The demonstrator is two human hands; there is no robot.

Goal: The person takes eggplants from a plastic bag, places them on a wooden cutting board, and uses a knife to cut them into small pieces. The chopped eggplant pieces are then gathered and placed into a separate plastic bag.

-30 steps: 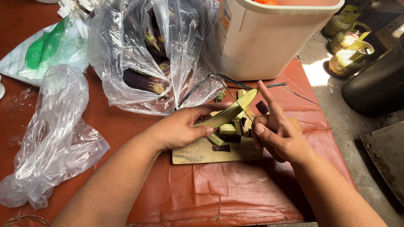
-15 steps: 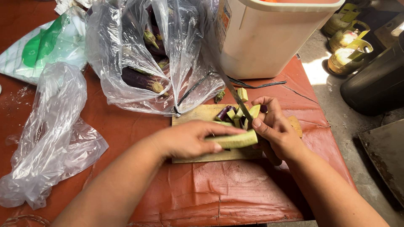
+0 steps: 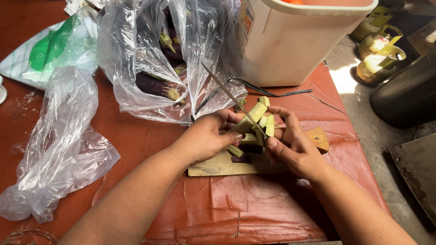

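Observation:
My left hand (image 3: 210, 137) holds a long pale-green eggplant strip (image 3: 248, 119) above a wooden cutting board (image 3: 213, 166). My right hand (image 3: 290, 145) grips a thin knife (image 3: 227, 96) whose blade points up and to the left, its edge against the strip. Several cut eggplant pieces (image 3: 243, 153), pale with purple skin, lie on the board under both hands. More strips (image 3: 269, 124) stand between my fingers.
A clear plastic bag (image 3: 154, 68) with whole purple eggplants sits behind the board. An empty crumpled bag (image 3: 59, 145) lies left on the red tablecloth (image 3: 218, 208). A white plastic bucket (image 3: 295, 41) stands at back right. Green gas cylinders (image 3: 379, 50) are on the floor.
My left hand lifted the eggplant strip off the board and tilted it up. The knife blade now points up to the left across the strip.

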